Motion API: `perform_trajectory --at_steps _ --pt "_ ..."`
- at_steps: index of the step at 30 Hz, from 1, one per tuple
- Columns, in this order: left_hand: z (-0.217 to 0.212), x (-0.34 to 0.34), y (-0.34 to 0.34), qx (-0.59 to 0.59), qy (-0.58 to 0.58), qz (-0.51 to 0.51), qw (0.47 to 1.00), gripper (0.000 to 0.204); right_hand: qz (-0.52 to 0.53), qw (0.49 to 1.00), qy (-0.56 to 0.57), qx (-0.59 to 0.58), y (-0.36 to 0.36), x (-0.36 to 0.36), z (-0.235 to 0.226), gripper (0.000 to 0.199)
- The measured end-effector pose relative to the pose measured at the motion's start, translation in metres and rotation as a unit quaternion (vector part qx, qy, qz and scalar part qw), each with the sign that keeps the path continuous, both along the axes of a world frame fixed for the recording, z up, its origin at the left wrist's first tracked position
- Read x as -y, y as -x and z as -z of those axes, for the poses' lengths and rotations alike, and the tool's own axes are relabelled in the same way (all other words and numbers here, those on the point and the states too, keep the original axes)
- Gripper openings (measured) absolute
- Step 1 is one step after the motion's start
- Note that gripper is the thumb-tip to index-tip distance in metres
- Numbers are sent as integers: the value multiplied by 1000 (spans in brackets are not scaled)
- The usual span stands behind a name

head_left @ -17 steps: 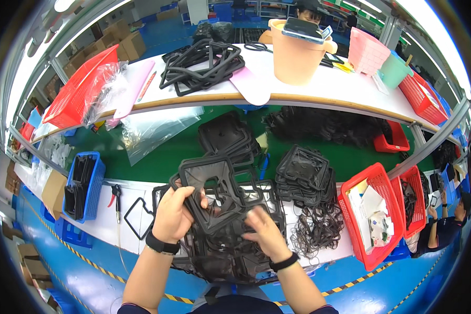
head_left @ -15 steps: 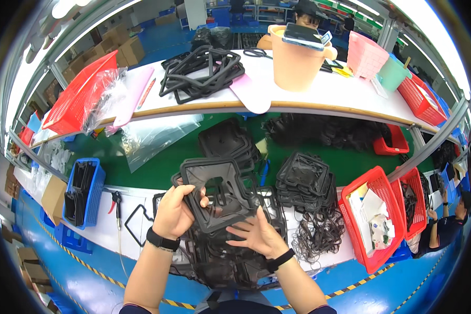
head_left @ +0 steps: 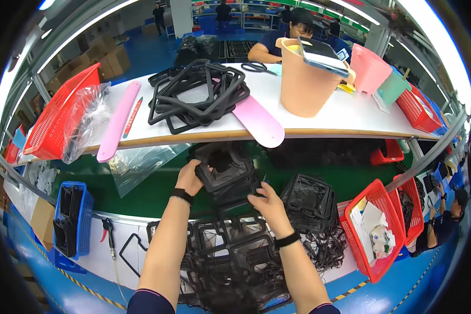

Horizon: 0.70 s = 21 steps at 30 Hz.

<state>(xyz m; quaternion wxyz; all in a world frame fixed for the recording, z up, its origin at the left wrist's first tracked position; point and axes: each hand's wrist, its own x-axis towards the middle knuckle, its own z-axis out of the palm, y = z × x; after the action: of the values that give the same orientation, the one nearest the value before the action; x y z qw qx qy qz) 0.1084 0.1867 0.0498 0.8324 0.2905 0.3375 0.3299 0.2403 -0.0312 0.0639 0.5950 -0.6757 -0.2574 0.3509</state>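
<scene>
My left hand [head_left: 190, 179] grips the left edge of a black rectangular plastic frame [head_left: 224, 166] with sloping inner walls. The frame is over a stack of similar black frames [head_left: 230, 196] on the green work surface under the shelf. At the stack's right side is my right hand [head_left: 269, 206], its fingers apart and the tips close to the edge; whether they touch it is unclear. Between my forearms, many more black frames [head_left: 214, 235] cover the near part of the bench.
Right of my hands stand another frame stack [head_left: 309, 201], tangled black strips [head_left: 327, 246] and a red basket [head_left: 374, 183] of scraps. On the left are a blue basket [head_left: 89, 212] and an air gun [head_left: 108, 227]. The shelf [head_left: 193, 137] crosses ahead, holding black gaskets [head_left: 199, 97].
Both hands have moved forward, away from me, with the black frame going from above the near bench to the stack under the shelf. My view has tilted up slightly.
</scene>
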Motion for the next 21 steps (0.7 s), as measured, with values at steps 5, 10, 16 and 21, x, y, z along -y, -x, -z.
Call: perform_trajectory --at_steps 5,10,16,21 --pt "40 -34 -8 -414 -318 -62 851 52 -150 964 155 155 63 112 55 28" --pt "43 -41 -14 -535 -308 -71 783 72 -193 938 199 209 139 158 81 37" --pt "24 -34 -19 -243 -76 -28 967 39 -299 863 196 356 178 154 88 42" --pt "-2 -20 14 -285 -143 16 948 81 -270 936 94 206 166 165 65 12"
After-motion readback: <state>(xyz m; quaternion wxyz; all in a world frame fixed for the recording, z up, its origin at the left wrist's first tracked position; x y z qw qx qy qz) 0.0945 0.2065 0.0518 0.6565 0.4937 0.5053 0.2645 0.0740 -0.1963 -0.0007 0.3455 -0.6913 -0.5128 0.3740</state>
